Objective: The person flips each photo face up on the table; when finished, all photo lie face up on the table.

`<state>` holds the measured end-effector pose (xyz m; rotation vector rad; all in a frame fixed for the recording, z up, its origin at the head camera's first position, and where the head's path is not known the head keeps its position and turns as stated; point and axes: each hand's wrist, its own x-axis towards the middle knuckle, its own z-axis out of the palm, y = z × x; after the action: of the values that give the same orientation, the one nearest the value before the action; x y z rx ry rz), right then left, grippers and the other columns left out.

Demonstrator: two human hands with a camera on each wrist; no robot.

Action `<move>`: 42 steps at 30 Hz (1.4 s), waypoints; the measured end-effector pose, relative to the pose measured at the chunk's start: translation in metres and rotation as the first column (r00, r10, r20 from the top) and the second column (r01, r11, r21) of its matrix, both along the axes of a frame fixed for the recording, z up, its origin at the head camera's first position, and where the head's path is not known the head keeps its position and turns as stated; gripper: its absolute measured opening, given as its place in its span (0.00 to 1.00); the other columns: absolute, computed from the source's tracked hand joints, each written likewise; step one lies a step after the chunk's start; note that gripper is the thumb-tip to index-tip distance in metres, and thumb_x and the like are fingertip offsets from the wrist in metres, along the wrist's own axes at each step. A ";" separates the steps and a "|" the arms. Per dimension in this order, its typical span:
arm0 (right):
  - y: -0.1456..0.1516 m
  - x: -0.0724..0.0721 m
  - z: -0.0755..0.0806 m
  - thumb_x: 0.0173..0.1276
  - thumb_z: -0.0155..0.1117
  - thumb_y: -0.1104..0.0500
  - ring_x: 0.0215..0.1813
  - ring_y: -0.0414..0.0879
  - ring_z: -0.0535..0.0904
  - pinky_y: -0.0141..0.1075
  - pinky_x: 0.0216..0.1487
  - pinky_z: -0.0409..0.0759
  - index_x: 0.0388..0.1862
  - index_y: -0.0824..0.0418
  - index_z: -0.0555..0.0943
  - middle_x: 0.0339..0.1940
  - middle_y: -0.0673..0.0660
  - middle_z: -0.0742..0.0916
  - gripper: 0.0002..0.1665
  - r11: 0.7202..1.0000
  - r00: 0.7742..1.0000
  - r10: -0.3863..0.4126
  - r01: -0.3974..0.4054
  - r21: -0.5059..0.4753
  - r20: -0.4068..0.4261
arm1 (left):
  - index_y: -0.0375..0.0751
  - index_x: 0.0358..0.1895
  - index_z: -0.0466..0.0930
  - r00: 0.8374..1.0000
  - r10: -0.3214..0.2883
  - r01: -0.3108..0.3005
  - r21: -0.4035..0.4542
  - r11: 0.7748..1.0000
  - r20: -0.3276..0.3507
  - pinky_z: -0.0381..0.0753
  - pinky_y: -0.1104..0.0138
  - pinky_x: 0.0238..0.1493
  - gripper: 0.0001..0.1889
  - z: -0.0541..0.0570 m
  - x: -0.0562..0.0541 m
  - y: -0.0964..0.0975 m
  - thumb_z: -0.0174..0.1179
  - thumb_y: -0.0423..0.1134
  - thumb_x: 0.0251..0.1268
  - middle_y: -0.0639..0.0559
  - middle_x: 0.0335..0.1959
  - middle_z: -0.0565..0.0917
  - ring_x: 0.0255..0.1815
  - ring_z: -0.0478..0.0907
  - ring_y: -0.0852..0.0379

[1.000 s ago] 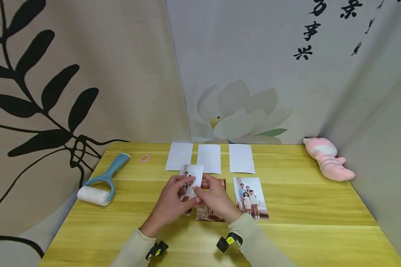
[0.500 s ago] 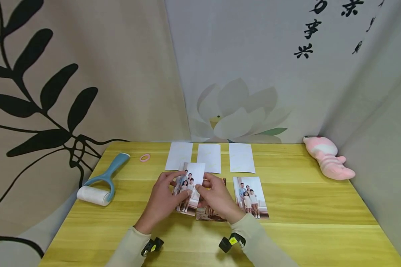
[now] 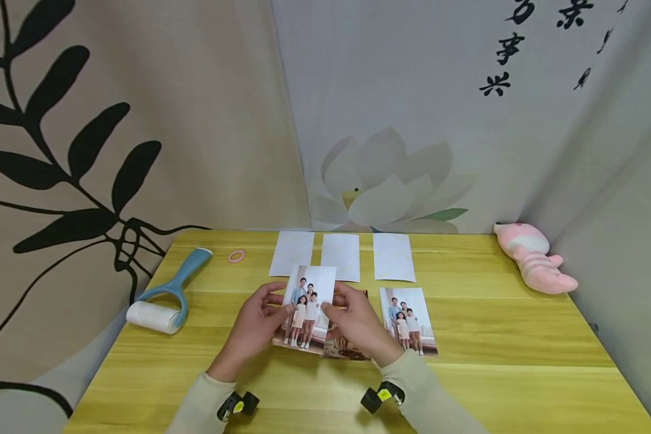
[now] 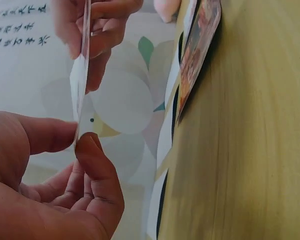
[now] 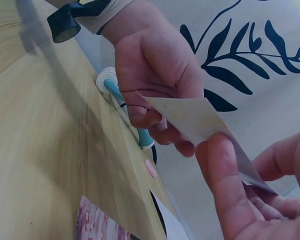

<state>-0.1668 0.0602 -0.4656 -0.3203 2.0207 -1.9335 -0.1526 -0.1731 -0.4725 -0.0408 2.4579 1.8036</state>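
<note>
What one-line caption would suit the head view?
Two hands hold a photo of four people above a wood-grain table, three white cards lined up behind.

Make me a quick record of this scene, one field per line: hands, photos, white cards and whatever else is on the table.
Left hand: pinches one edge of the held photo
Right hand: pinches its opposite edge
Held photo: shows four people; raised above the table
Photos lying down: a brown-toned photo, partly hidden by the right hand; a family photo to its right
White cards: three, in a row near the far edge
Left side: blue-handled roller, pink ring
Right side: pink plush toy
</note>
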 end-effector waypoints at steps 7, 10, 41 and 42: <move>-0.001 -0.002 -0.002 0.79 0.63 0.62 0.35 0.47 0.80 0.46 0.34 0.91 0.74 0.63 0.73 0.49 0.62 0.85 0.27 0.999 0.998 -0.017 0.020 -0.037 0.068 | 0.45 0.71 0.76 0.999 0.049 -0.049 0.036 0.998 0.016 0.83 0.67 0.36 0.22 -0.001 0.000 -0.004 0.62 0.33 0.77 0.39 0.52 0.82 0.42 0.84 0.56; -0.002 -0.002 -0.003 0.77 0.65 0.61 0.35 0.47 0.82 0.46 0.36 0.92 0.78 0.63 0.69 0.50 0.63 0.84 0.34 0.999 0.996 -0.025 0.028 -0.039 0.082 | 0.45 0.69 0.77 0.997 0.077 -0.077 0.036 0.996 0.017 0.83 0.67 0.35 0.21 -0.002 0.000 -0.008 0.62 0.34 0.78 0.39 0.53 0.81 0.42 0.85 0.55; -0.036 -0.005 -0.035 0.70 0.74 0.58 0.51 0.48 0.84 0.39 0.50 0.88 0.73 0.72 0.74 0.55 0.62 0.86 0.37 0.971 1.000 0.014 -0.011 0.237 -0.011 | 0.33 0.70 0.79 0.980 0.168 -0.156 -0.111 0.982 0.111 0.84 0.69 0.38 0.21 -0.020 0.001 -0.044 0.58 0.39 0.81 0.36 0.58 0.85 0.45 0.82 0.53; -0.037 -0.005 -0.035 0.69 0.75 0.58 0.51 0.49 0.84 0.39 0.49 0.88 0.72 0.73 0.74 0.55 0.62 0.86 0.38 0.974 1.000 0.017 -0.016 0.228 -0.004 | 0.33 0.70 0.79 0.979 0.168 -0.153 -0.130 0.980 0.112 0.84 0.69 0.39 0.22 -0.020 0.002 -0.044 0.58 0.40 0.81 0.36 0.58 0.85 0.47 0.83 0.53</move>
<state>-0.1716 0.0236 -0.5004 -0.2846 2.2089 -1.6701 -0.1511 -0.2173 -0.4922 -0.3578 2.5368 1.6504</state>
